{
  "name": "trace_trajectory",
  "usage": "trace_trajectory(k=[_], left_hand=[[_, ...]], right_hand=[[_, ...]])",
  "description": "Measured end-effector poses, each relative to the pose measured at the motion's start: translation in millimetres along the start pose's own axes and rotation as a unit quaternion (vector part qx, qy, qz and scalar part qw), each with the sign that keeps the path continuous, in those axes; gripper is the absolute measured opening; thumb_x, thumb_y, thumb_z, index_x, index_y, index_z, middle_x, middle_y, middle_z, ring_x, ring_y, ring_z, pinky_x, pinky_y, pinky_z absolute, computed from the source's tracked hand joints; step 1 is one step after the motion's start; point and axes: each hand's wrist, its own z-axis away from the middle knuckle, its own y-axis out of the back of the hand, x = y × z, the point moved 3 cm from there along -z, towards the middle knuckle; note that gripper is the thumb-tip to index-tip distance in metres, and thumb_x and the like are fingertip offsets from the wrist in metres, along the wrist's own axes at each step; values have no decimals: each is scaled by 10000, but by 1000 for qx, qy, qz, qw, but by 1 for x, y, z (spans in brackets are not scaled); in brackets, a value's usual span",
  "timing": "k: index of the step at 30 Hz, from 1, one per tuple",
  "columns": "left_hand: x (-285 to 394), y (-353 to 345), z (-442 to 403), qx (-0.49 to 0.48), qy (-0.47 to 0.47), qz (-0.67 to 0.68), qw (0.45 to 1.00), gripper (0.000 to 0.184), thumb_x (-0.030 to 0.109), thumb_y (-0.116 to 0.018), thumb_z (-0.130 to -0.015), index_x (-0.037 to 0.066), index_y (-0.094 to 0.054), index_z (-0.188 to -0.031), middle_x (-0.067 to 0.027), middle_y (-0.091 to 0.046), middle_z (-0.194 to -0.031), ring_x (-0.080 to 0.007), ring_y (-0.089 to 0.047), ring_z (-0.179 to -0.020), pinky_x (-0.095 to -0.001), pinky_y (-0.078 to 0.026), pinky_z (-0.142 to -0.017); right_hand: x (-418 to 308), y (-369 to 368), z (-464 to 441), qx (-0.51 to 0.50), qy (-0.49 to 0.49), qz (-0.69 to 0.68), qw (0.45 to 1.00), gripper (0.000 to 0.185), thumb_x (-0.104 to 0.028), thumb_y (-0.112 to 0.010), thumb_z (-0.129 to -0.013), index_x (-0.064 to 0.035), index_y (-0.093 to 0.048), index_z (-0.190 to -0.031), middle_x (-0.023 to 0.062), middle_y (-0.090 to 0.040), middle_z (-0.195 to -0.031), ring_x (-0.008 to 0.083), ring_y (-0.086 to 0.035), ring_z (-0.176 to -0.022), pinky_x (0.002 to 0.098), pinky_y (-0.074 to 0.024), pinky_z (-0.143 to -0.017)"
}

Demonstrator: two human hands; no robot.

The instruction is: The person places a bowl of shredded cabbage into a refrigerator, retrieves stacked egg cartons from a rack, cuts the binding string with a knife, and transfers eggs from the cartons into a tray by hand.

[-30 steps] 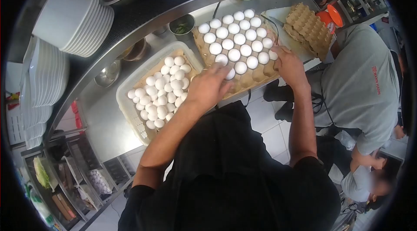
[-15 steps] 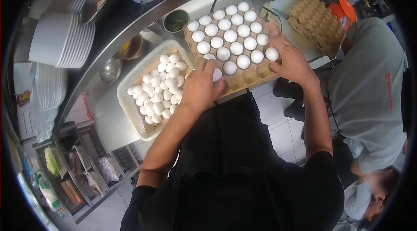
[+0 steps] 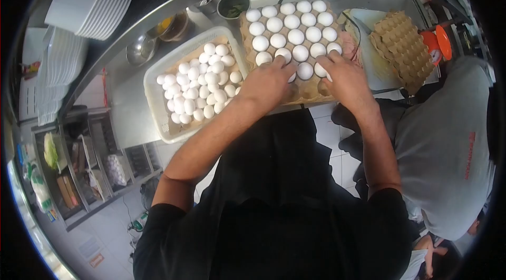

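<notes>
A cardboard egg tray (image 3: 311,93) full of white eggs (image 3: 295,36) lies on the counter in front of me, with bare cups along its near edge. My left hand (image 3: 268,84) is closed on an egg (image 3: 291,76) low in the tray, its fingertips hiding part of it. My right hand (image 3: 345,81) reaches in from the right, fingers curled round another egg (image 3: 329,76) that is mostly covered. One uncovered egg (image 3: 305,71) sits between the two hands. Left of the tray stands a pale plastic basket (image 3: 153,102) holding many loose eggs.
Empty egg trays (image 3: 403,48) lie to the right beside an orange container (image 3: 443,43). A person in a grey shirt (image 3: 445,143) stands close on my right. Behind are a dark bowl of greens (image 3: 233,6) and a raised shelf with stacked white dishes (image 3: 92,3).
The view has shifted. My left hand has moved rightward from the tray's left corner, along its near side, with its egg. My right hand has come inward from the right edge, nearer the left.
</notes>
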Motion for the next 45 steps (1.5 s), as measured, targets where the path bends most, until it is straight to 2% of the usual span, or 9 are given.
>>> trace_trajectory(k=[7, 13, 20, 27, 34, 38, 40, 43, 45], left_hand=[[23, -8, -9, 5, 52, -100, 994, 249, 101, -699, -874, 69, -596, -1098, -151, -688, -991, -340, -755, -878, -436, -608, -738], [2, 7, -12, -7, 29, 4, 1000, 300, 179, -735, -883, 98, -664, -1163, -129, -715, -1066, -344, -737, -967, -469, -592, -812], [-17, 4, -8, 85, 83, 159, 980, 425, 267, -800, -838, 104, -735, -1225, -145, -701, -1131, -360, -706, -1045, -453, -579, -914], [-32, 16, 14, 118, 81, 349, 926, 392, 232, -803, -879, 60, -696, -1214, -120, -702, -1099, -219, -708, -928, -367, -591, -788], [-80, 32, 110, 84, 245, 577, 775, 400, 172, -786, -962, 51, -635, -1313, -60, -692, -1081, -109, -695, -799, -272, -581, -610], [-138, -2, 172, 136, 334, 505, 784, 389, 163, -774, -959, 41, -647, -1305, -71, -694, -1085, -116, -704, -819, -286, -586, -621], [-162, -19, 191, 139, 369, 450, 801, 394, 180, -782, -939, 35, -663, -1286, -100, -703, -1090, -161, -716, -835, -326, -598, -663], [-190, -43, 200, 205, 264, 139, 932, 416, 222, -795, -895, 28, -687, -1247, -175, -709, -1105, -296, -728, -894, -420, -598, -773], [-191, -40, 194, 183, 287, 180, 923, 440, 251, -811, -869, 31, -696, -1232, -210, -703, -1114, -367, -708, -958, -458, -578, -844]], right_hand=[[1, -2, -5, -10, 21, 1, 1000, 412, -78, -801, -826, -62, -618, -1194, 126, -653, -1218, 380, -668, -1128, 504, -552, -900], [-11, 10, 4, 89, -5, -121, 989, 395, -111, -712, -901, -95, -623, -1286, 157, -645, -1242, 417, -676, -1092, 507, -554, -909], [-28, -34, 2, 80, -62, -86, 991, 459, -106, -711, -897, -138, -643, -1350, 211, -547, -1385, 446, -678, -1092, 536, -564, -894], [-40, -21, -2, 33, -107, -73, 991, 473, -155, -776, -869, -131, -669, -1330, 171, -569, -1387, 422, -677, -1110, 508, -564, -930], [-31, -24, 1, 187, -64, -166, 966, 436, -111, -822, -789, -71, -699, -1205, 149, -663, -1237, 356, -644, -1171, 432, -526, -1003], [-99, 17, 0, 217, -16, -246, 945, 424, -90, -816, -776, -66, -698, -1182, 147, -665, -1214, 350, -650, -1176, 426, -527, -1006], [-141, 7, -13, 165, 39, -254, 952, 441, -120, -825, -776, -81, -700, -1197, 143, -656, -1243, 348, -660, -1166, 426, -533, -995], [-202, -29, -34, 56, 60, -220, 972, 472, -209, -832, -791, -104, -695, -1230, 135, -629, -1306, 349, -682, -1148, 454, -559, -952], [-226, -74, -62, -57, 31, -159, 985, 469, -248, -816, -805, -99, -689, -1231, 146, -612, -1336, 352, -693, -1136, 477, -579, -917]])
